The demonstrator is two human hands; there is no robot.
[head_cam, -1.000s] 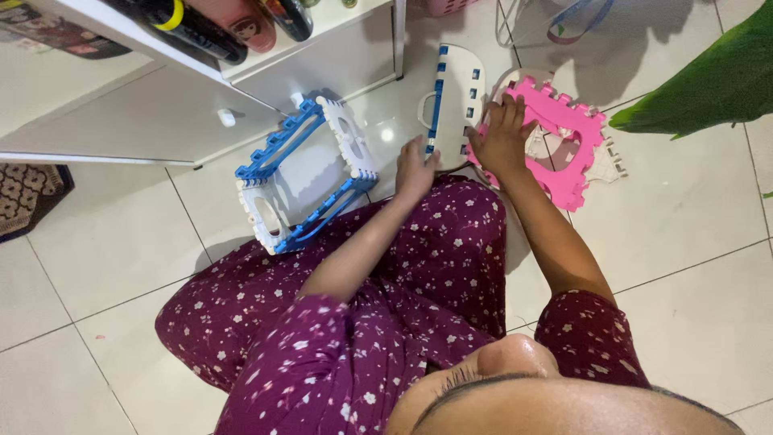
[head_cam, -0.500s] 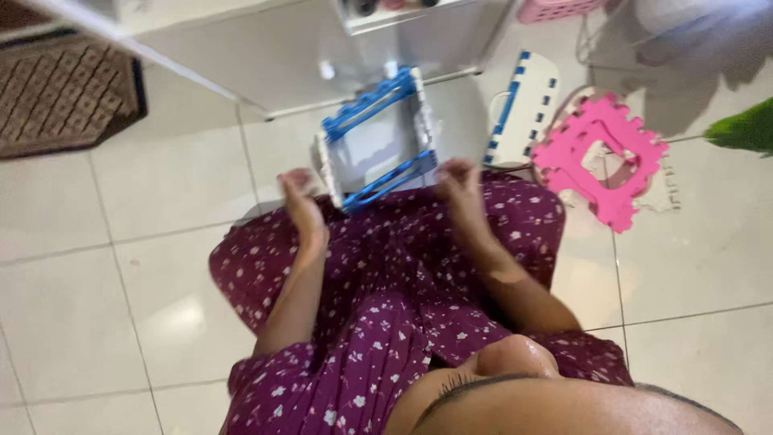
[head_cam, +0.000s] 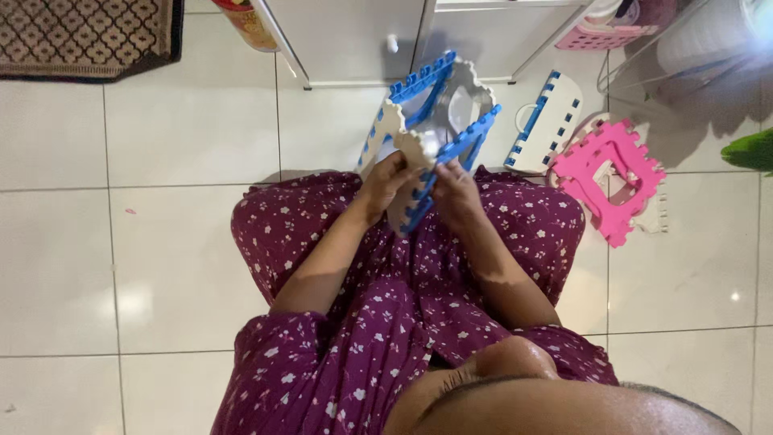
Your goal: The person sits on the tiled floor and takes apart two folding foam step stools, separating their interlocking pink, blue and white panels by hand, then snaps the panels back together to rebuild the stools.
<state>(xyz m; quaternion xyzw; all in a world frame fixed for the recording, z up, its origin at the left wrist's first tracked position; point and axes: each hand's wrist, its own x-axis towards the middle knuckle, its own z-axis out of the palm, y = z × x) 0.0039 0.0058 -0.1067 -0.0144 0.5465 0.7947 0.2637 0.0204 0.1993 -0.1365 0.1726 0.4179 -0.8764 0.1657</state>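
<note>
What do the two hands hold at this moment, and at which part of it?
Both hands hold the blue and cream foam cube by its near lower corner: the left hand on the cream panel, the right hand on the blue edge.

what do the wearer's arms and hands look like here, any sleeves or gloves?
Both the left hand and the right hand are bare: no gloves, and no rings or watch visible. The forearms are uncovered, with no sleeves showing. The only clothing in view is a maroon garment with small white flowers.
</note>
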